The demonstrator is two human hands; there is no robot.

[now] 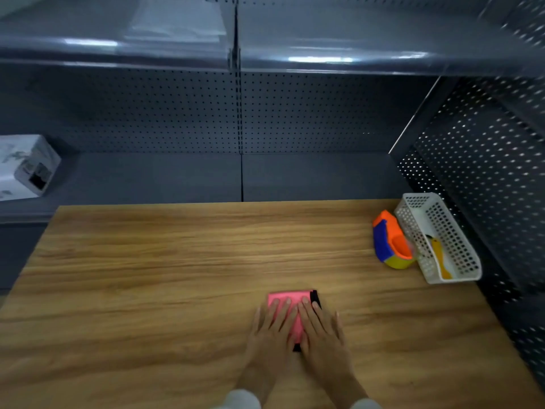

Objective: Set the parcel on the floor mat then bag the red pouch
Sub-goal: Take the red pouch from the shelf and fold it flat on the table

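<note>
A flat red pouch [290, 299] with a black edge lies on the wooden table [177, 261], near its front and right of centre. My left hand [272, 332] rests flat on the pouch's left half, fingers spread. My right hand [320, 329] lies flat on its right half, fingertips near the black edge. Both palms press down on it; neither hand grips it. Most of the pouch is hidden under my hands. No parcel, floor mat or bag can be told apart in view.
A white perforated basket [460, 261] holding a yellow tool stands at the table's right edge, with an orange, blue and yellow tape dispenser [389, 242] beside it. A white box [23, 166] sits on the grey shelf at left. Pegboard shelving rises behind and right.
</note>
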